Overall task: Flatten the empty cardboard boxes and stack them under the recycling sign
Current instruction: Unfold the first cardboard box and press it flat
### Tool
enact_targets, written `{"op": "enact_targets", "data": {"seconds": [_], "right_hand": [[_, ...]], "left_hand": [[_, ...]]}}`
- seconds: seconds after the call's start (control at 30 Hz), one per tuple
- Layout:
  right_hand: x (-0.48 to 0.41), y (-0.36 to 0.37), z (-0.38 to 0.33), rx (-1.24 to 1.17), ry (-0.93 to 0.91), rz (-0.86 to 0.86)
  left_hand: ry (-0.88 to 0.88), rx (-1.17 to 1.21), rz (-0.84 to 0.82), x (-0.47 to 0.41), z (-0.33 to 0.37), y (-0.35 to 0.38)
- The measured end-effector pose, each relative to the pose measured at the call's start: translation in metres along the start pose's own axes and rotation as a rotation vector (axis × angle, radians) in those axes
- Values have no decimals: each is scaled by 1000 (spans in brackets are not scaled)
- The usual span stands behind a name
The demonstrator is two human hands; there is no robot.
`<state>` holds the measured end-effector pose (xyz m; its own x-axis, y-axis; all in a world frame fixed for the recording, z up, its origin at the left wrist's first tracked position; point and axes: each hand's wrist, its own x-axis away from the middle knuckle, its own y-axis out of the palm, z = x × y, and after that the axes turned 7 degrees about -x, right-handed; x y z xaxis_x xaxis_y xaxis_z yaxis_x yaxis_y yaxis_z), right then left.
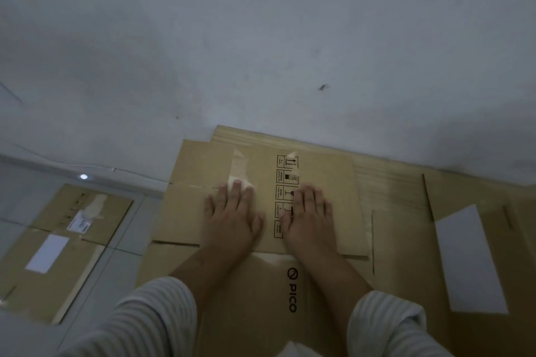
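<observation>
A flattened brown cardboard box (324, 180) with black handling symbols and strips of tape lies on top of a pile against the wall. My left hand (232, 214) and my right hand (307, 214) rest flat on it, palms down, fingers spread, side by side. Under it lies another flattened box (261, 298) printed "PICO", reaching toward me. More flattened cardboard (406, 226) spreads to the right, carrying a white label (470, 264). No recycling sign is in view.
A taped cardboard box (58, 255) with white labels lies on the tiled floor at the left. A grey-white wall (261, 38) fills the upper half of the view. A strip of floor tiles (127, 229) separates the left box from the pile.
</observation>
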<state>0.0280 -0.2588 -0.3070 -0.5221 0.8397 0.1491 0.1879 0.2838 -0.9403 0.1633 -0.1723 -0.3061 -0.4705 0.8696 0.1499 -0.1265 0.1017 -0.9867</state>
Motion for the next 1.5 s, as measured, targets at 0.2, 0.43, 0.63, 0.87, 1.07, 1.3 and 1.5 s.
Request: {"op": "enact_targets", "data": {"seconds": [0.2,0.43,0.63,0.87,1.07,1.3,1.5], "right_hand": [[10,-6,-4,-40,41,-70],[128,13,-34,-87,117,-52],[222,45,-47,8,149,14],[240,54,-46,57,119,7],[237,58,-43,92,110,22],[235,42,-30,42,32,-42],[236,0,30,-88,338,49]], "left_hand": [[24,50,-11,10,-8,-2],[72,66,-70,111,-27,4],[126,38,-39,195,-37,24],[143,23,-51,212,-38,28],[147,-18,-44,209,-38,29],[157,16,-45,212,-43,27],[-144,99,-13,217,-91,12]]}}
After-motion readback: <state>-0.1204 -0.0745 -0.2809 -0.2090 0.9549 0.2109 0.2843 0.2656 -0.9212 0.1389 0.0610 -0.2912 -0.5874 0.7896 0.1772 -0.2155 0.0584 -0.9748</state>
